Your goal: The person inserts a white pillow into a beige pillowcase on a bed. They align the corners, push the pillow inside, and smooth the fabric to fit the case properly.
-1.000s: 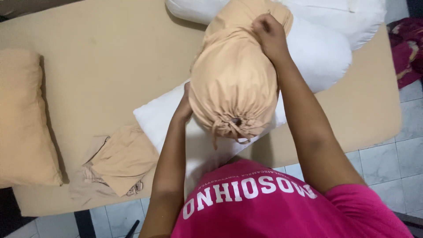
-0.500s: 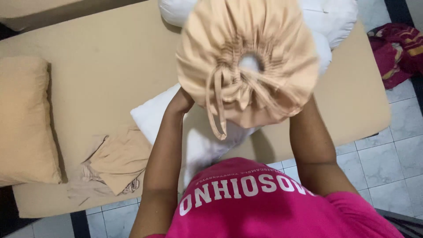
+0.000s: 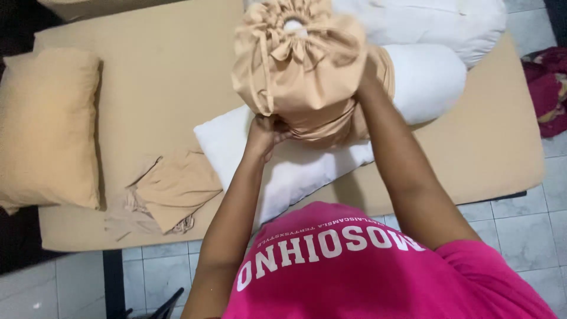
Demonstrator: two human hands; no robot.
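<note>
The right hand is mostly hidden behind the tan bolster cover, so its grip cannot be told. The left hand shows only its back; its fingers vanish under the gathered cloth. The far white pillow is cut off by the top edge, and the red cloth by the right edge. The white pillow on the mattress is partly covered by the arms and pink shirt.

Both arms raised forward, left hand clenched, right hand hidden
</note>
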